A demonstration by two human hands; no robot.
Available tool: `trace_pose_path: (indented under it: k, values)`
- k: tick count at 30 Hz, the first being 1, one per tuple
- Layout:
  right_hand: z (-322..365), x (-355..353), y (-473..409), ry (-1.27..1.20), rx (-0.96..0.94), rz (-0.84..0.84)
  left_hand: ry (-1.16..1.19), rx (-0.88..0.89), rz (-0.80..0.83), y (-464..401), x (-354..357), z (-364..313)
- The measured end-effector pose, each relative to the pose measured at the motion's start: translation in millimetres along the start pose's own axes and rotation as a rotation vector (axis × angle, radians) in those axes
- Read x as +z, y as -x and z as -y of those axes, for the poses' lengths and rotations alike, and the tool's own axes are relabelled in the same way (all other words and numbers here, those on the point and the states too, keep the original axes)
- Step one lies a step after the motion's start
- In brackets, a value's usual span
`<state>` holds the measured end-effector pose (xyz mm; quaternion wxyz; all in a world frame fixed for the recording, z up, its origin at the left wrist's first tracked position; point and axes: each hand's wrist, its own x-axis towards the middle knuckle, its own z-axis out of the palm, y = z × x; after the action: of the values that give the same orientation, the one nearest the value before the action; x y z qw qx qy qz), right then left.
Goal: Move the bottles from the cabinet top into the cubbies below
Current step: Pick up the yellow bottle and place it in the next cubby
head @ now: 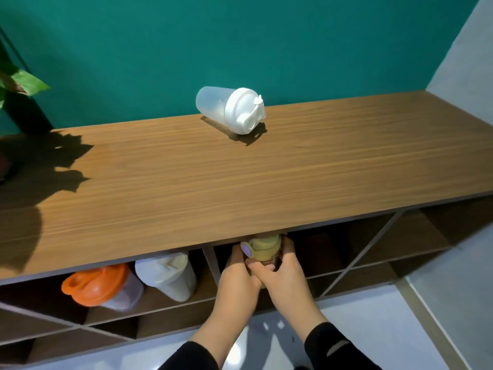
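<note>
Fingers (262,267) of both hands are wrapped around a yellow-green bottle (265,251) with a lilac cap, held just under the front edge of the cabinet top (240,182). The left hand (237,276) cups the bottle's left side and the right hand (286,276) covers its right side and front, so both are clenched on it; the bottle's lower body is hidden behind them. Its cap end tilts up and toward the back, at the mouth of the upper middle cubby (320,252), just right of the vertical divider.

By my reading, the step in hand is stowing this bottle. The next move calls for pushing it further in under the front edge, lowering it onto the cubby floor, and letting go only once it rests there; the cap sits close beneath the edge, so it may need to dip a little to clear.

Two bottles already lie in the cubby to the left: an orange-lidded bottle (98,287) and, touching or just beside it, a white bottle (166,275). One clear bottle with a white lid (230,110) lies on its side on the cabinet top near the back edge, well apart from the hands. It looks to be the last one left to move.
</note>
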<state>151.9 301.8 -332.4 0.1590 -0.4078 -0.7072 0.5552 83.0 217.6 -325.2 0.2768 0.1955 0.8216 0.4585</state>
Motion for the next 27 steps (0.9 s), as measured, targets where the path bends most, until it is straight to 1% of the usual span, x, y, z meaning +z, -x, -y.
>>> trace_pose_path:
  k: [4,7,9,11,13,14,15,16,17,19,20,21,22,24,26,27]
  values:
    - [-2.3,2.1,-0.8,0.047,0.006,0.023,-0.018,0.021,0.009,2.6,-1.9,-1.7]
    - [-0.5,0.3,2.3,0.095,0.058,0.057,-0.024,0.0,-0.002,7.1,-1.0,-3.9]
    - [2.6,-5.9,8.7,0.234,0.086,0.091,-0.121,-0.021,-0.027,14.9,-1.3,-6.0]
    - [10.4,-18.7,19.4,0.457,0.099,0.133,-0.222,-0.049,-0.045,26.6,-5.4,-10.9]
    - [22.0,-36.8,34.7,0.588,0.032,0.204,-0.293,-0.04,-0.046,44.2,-15.1,-16.4]
    - [31.3,-46.6,43.9,0.608,-0.046,0.245,-0.328,0.014,-0.049,55.8,-21.8,-19.7]
    - [41.4,-55.9,51.6,0.592,-0.155,0.276,-0.351,0.105,-0.059,68.5,-29.5,-24.1]
    - [56.0,-64.9,59.9,0.545,-0.271,0.291,-0.361,0.223,-0.081,80.1,-38.2,-29.0]
    - [70.8,-72.3,65.7,0.473,-0.39,0.267,-0.346,0.36,-0.116,90.5,-48.4,-36.5]
    - [103.2,-84.0,68.3,0.315,-0.616,0.104,-0.284,0.597,-0.169,97.4,-67.1,-49.7]
    - [117.8,-86.0,61.9,0.268,-0.678,0.023,-0.259,0.712,-0.225,92.4,-75.4,-57.0]
    - [129.3,-85.1,50.6,0.24,-0.687,-0.015,-0.266,0.788,-0.279,82.1,-84.0,-65.9]
    - [138.2,-81.8,35.3,0.247,-0.654,-0.014,-0.295,0.813,-0.321,68.7,-93.0,-77.2]
    - [148.3,-73.9,-1.6,0.327,-0.506,0.047,-0.34,0.734,-0.368,35.2,-111.5,-101.5]
    - [154.3,-65.7,-32.1,0.312,-0.369,0.094,-0.421,0.629,-0.4,-4.5,-128.9,-117.5]
    - [157.9,-61.8,-42.7,0.273,-0.336,0.088,-0.472,0.571,-0.393,-23.2,-137.0,-121.0]
